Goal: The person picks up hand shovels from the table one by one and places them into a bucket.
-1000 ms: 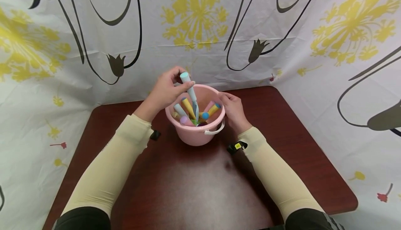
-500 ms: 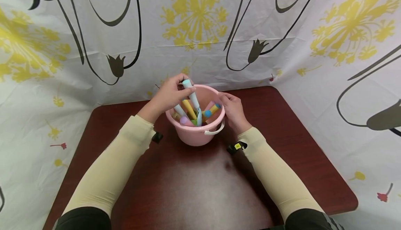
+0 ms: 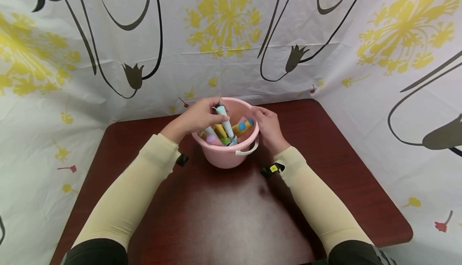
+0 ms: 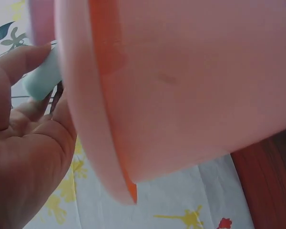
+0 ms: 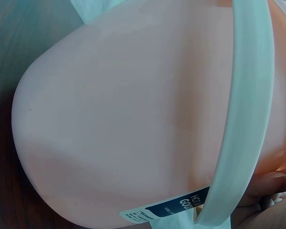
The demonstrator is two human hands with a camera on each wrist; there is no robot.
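Note:
A pink bucket point(image 3: 221, 158) stands upright near the back of the table. Over its left side, my left hand point(image 3: 200, 114) grips the handle of a pale-blue tool point(image 3: 225, 124), whose lower end is down among the other pieces. The mint end of this tool point(image 4: 40, 81) shows between thumb and fingers in the left wrist view. My right hand point(image 3: 268, 128) pinches the bucket's right rim. Inside lie a yellow piece with blue round spots point(image 3: 242, 126), a yellow handle point(image 3: 219, 131) and a pink piece with a lilac tip point(image 3: 213, 139).
The bucket's white carrying handle point(image 3: 248, 149) hangs down at its front right. A label point(image 5: 169, 207) sticks to its wall in the right wrist view. The dark red-brown table point(image 3: 223, 217) ends close behind the bucket, against a flower-printed cloth point(image 3: 231, 72).
My left hand has lowered the pale-blue tool into the bucket, so its blade-like end has sunk among the other pieces. My right hand has stayed on the rim.

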